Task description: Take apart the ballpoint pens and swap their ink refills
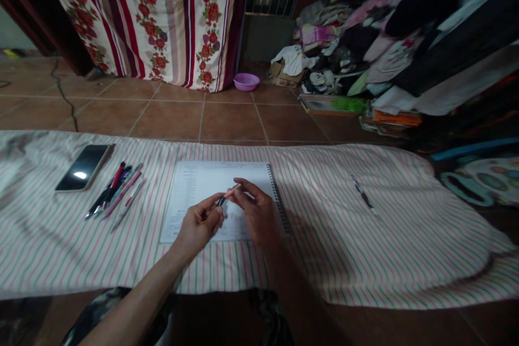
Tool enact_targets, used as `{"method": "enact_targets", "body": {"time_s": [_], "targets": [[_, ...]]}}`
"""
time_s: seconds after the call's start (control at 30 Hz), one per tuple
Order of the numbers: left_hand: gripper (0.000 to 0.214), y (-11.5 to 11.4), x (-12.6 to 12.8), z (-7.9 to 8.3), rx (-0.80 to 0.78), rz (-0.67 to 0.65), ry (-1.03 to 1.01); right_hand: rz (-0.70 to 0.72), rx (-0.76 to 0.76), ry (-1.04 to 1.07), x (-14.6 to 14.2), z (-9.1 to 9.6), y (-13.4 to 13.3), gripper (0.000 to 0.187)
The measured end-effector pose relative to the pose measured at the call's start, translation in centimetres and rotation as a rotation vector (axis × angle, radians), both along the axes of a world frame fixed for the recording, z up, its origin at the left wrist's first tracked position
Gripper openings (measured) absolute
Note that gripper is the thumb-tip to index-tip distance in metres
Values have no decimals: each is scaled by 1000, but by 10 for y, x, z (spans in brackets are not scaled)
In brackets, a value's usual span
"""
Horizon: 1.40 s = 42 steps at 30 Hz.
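over the notebook (219, 174), inside its edges, fingers (253, 189) hold a pen (232, 191).

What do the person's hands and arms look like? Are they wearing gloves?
No gloves: the left hand and right hand are bare. No sleeves show on the forearms, and no watch shows either. Rings are too hard to tell.
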<state>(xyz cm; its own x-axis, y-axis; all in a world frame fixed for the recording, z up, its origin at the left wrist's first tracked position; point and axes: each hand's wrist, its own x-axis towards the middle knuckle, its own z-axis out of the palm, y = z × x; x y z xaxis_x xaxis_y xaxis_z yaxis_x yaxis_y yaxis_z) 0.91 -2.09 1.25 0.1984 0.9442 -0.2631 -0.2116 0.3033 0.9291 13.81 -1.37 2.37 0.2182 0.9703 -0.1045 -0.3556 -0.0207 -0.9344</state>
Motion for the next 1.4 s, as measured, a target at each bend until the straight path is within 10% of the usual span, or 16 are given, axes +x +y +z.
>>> {"method": "enact_targets", "body": {"time_s": [0.57, 1.07, 1.4], "targets": [[40, 1, -4, -7, 64, -77, 90, 97, 21, -223, 8, -9, 2, 28], [22, 15, -38, -3, 913, -284, 1051, 234, -55, -551, 11, -17, -9, 28], [17, 9, -43, 0, 998, -331, 1143, 325, -177, -707, -1, -6, -12, 45]]}}
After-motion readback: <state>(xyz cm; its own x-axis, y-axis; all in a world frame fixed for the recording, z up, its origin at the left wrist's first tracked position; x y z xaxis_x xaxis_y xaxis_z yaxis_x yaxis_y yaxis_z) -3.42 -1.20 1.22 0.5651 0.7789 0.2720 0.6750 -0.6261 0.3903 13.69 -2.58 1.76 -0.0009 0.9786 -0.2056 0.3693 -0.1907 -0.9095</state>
